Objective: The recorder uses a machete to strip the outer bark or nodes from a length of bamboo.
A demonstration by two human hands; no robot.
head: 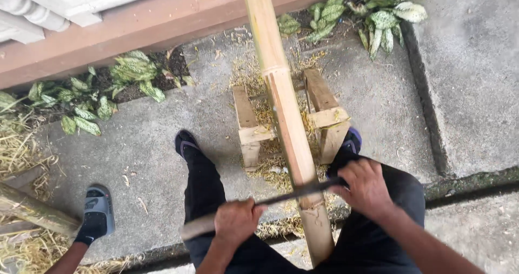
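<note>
Bamboo pole (286,117) under a dark blade (294,193), left hand (235,220) and right hand (365,187) both fisted on it.

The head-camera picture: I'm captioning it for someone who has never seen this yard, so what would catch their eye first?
A long bamboo pole runs up the middle, resting on a small wooden stand. Near the bottom, the left hand and right hand hold a dark blade across it. Another person's sandalled foot shows at lower left.

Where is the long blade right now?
In the head view, low and central, the long blade lies crosswise over the bamboo pole, gripped by the left hand and the right hand, just below the wooden stand.
</note>
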